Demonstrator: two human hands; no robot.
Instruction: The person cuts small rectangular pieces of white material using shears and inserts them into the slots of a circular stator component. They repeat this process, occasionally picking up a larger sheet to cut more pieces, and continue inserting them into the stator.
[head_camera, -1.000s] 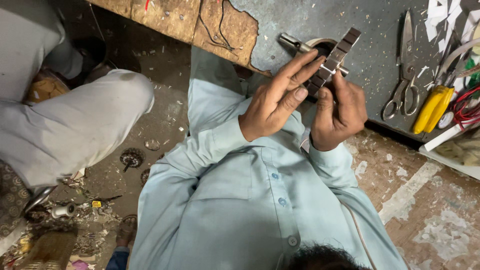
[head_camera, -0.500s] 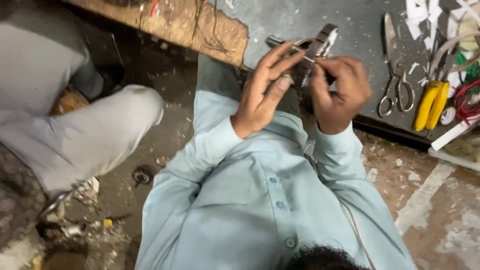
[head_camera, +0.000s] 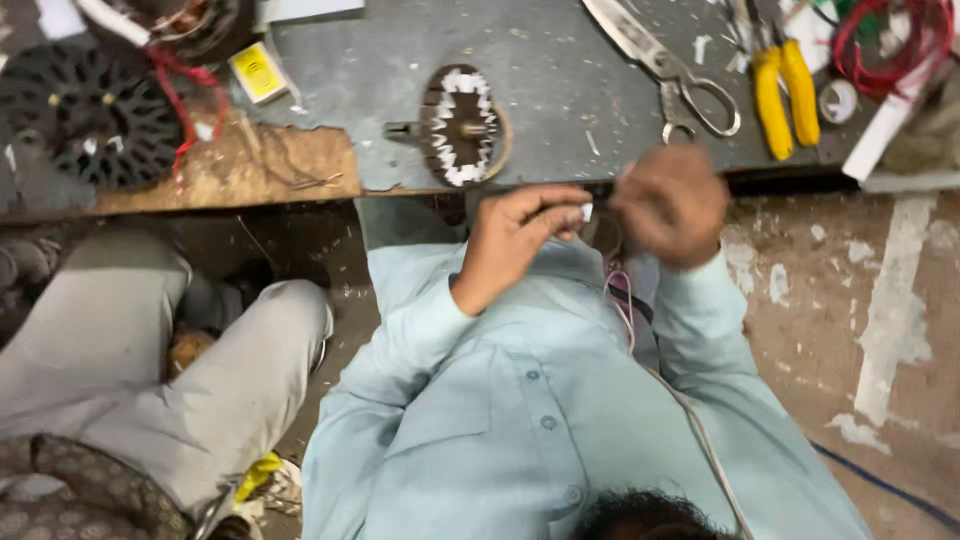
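So the small white piece (head_camera: 587, 212) is tiny, just a pale sliver poking out between the two hands, right at the table (head_camera: 560, 130) edge over the light blue shirt. Left hand (head_camera: 520, 235) has its fingers curled in, pinching that piece at the fingertips. Right hand (head_camera: 672, 203) is balled up tight and blurry, touching the same spot; can't tell what it grips. Wound stator (head_camera: 460, 125), scissors (head_camera: 665, 65) and yellow-handled pliers (head_camera: 785, 80) sit on the table beyond.
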